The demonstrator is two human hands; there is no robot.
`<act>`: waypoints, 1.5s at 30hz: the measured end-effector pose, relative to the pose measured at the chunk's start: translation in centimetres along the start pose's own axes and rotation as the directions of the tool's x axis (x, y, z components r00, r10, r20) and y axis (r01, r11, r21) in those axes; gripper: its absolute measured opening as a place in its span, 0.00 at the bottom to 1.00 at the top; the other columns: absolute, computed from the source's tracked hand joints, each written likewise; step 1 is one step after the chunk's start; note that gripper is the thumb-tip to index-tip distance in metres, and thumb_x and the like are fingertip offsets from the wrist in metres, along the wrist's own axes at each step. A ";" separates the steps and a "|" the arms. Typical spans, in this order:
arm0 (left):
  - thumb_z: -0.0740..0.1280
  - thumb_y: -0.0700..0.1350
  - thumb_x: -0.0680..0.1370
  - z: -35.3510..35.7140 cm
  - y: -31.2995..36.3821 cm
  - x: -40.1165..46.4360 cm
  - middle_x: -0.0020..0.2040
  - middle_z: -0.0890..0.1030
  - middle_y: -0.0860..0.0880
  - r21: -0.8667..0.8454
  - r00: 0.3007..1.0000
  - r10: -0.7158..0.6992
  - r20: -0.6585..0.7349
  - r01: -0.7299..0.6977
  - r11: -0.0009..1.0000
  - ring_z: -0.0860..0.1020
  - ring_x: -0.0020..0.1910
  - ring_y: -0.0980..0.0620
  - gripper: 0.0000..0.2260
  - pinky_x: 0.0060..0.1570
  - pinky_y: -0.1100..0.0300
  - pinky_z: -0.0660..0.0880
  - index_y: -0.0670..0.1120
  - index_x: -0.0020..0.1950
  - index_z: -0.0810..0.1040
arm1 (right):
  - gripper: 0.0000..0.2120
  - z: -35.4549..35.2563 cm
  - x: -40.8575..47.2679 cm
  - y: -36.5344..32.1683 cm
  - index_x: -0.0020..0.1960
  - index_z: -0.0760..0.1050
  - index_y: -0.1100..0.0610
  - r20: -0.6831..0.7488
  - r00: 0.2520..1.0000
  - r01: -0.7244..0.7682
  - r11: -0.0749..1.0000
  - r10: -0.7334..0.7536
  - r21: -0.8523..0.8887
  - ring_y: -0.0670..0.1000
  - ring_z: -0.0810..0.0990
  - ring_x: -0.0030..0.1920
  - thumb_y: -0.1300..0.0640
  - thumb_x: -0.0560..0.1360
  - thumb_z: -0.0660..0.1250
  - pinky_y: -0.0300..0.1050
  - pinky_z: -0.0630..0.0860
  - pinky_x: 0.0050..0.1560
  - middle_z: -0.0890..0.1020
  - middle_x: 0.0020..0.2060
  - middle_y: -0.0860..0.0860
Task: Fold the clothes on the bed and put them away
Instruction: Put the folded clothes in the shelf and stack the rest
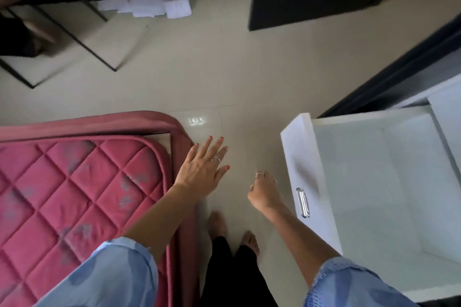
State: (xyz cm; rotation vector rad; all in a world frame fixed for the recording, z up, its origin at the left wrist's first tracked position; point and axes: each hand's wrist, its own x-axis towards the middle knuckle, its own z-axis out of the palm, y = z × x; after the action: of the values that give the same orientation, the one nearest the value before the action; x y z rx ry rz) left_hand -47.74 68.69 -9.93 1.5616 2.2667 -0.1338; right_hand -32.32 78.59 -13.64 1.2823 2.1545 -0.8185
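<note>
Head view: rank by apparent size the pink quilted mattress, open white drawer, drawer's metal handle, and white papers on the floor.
1. Pink quilted mattress and open white drawer: similar apparent size, both cut off by the frame, so not ranked.
2. White papers on the floor, though they lie farther from the camera.
3. Drawer's metal handle.

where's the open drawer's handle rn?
In the head view, the metal handle sits on the white drawer front at right, just right of the right hand, which isn't touching it.
</note>
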 end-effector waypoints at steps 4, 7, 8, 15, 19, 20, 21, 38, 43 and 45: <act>0.52 0.56 0.78 0.9 -4.4 -4.7 0.71 0.72 0.48 -0.069 0.985 -0.174 -0.012 0.172 0.983 0.71 0.69 0.43 0.25 0.63 0.42 0.70 0.45 0.66 0.77 | 0.20 0.5 0.2 -4.1 0.70 0.64 0.62 0.004 0.996 0.084 0.992 -0.084 -0.095 0.60 0.68 0.68 0.60 0.79 0.57 0.48 0.64 0.66 0.66 0.68 0.59; 0.50 0.56 0.78 1.4 -8.9 -8.6 0.74 0.68 0.48 -0.123 0.949 -0.315 -0.010 0.311 0.942 0.66 0.72 0.42 0.27 0.66 0.42 0.66 0.45 0.70 0.73 | 0.22 1.7 -0.1 -8.5 0.72 0.62 0.62 -0.008 0.984 0.175 0.971 -0.179 -0.163 0.60 0.62 0.72 0.60 0.79 0.58 0.47 0.60 0.69 0.62 0.72 0.61; 0.47 0.57 0.78 1.6 -10.9 -10.3 0.75 0.65 0.49 -0.146 0.925 -0.379 -0.014 0.373 0.916 0.62 0.75 0.43 0.29 0.69 0.42 0.62 0.46 0.72 0.70 | 0.24 2.4 -0.3 -10.7 0.74 0.60 0.62 -0.010 0.974 0.223 0.958 -0.228 -0.181 0.59 0.60 0.74 0.59 0.79 0.58 0.47 0.58 0.71 0.59 0.74 0.62; 0.50 0.56 0.83 3.2 -22.0 -20.5 0.79 0.46 0.52 -0.310 0.671 -0.739 -0.059 0.692 0.652 0.43 0.78 0.46 0.26 0.75 0.48 0.44 0.48 0.79 0.53 | 0.27 6.5 -3.4 -24.5 0.76 0.57 0.61 0.012 0.884 0.447 0.838 -0.467 -0.314 0.60 0.61 0.74 0.58 0.79 0.60 0.48 0.58 0.72 0.56 0.76 0.62; 0.48 0.58 0.82 4.9 -26.5 -26.8 0.79 0.45 0.53 -0.381 0.529 -0.848 -0.006 0.783 0.492 0.43 0.78 0.48 0.27 0.75 0.49 0.44 0.48 0.79 0.52 | 0.27 9.7 -5.1 -32.3 0.75 0.58 0.61 0.053 0.808 0.564 0.743 -0.587 -0.360 0.59 0.60 0.75 0.58 0.79 0.60 0.47 0.57 0.73 0.57 0.75 0.63; 0.45 0.60 0.81 5.4 -27.4 -28.3 0.79 0.46 0.52 -0.392 0.498 -0.867 -0.001 0.797 0.459 0.44 0.78 0.47 0.29 0.75 0.49 0.45 0.48 0.79 0.54 | 0.26 10.6 -5.5 -34.1 0.75 0.58 0.61 0.069 0.791 0.586 0.719 -0.608 -0.374 0.59 0.60 0.75 0.58 0.79 0.60 0.47 0.57 0.73 0.57 0.75 0.62; 0.40 0.62 0.78 5.8 -28.0 -29.6 0.79 0.48 0.52 -0.409 0.470 -0.883 0.006 0.807 0.427 0.45 0.78 0.47 0.32 0.75 0.49 0.46 0.48 0.79 0.55 | 0.26 11.3 -5.9 -35.6 0.75 0.58 0.61 0.086 0.776 0.605 0.700 -0.625 -0.379 0.58 0.59 0.75 0.58 0.80 0.59 0.47 0.56 0.73 0.57 0.76 0.62; 0.54 0.67 0.77 8.0 -43.1 -42.2 0.70 0.71 0.40 -0.852 -0.183 -0.855 0.485 0.121 -0.509 0.68 0.69 0.43 0.37 0.69 0.51 0.63 0.38 0.71 0.67 | 0.32 19.4 -7.2 -63.6 0.73 0.62 0.63 0.319 0.456 0.884 0.382 -0.831 -0.269 0.59 0.64 0.72 0.42 0.78 0.61 0.50 0.57 0.72 0.66 0.70 0.61; 0.50 0.66 0.77 9.9 -47.1 -42.9 0.57 0.80 0.40 -0.821 -0.267 -0.788 0.555 -0.024 -0.570 0.77 0.58 0.40 0.31 0.63 0.48 0.71 0.41 0.54 0.78 | 0.31 23.1 -5.6 -71.5 0.73 0.62 0.64 0.324 0.521 0.853 0.494 -0.790 -0.168 0.59 0.67 0.71 0.43 0.79 0.59 0.48 0.61 0.70 0.68 0.70 0.62; 0.52 0.64 0.78 10.9 -48.6 -42.7 0.55 0.81 0.38 -0.795 -0.263 -0.752 0.604 -0.146 -0.588 0.79 0.55 0.38 0.26 0.54 0.46 0.75 0.43 0.49 0.77 | 0.30 24.2 -4.7 -73.5 0.74 0.62 0.63 0.343 0.548 0.835 0.523 -0.763 -0.171 0.58 0.66 0.71 0.46 0.80 0.60 0.46 0.62 0.68 0.68 0.71 0.60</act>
State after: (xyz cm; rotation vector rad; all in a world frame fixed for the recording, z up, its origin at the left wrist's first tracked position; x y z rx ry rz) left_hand -76.36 9.66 -11.17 -1.6391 2.0799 1.6762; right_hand -93.31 30.96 -9.60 -0.0869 2.5197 -0.8268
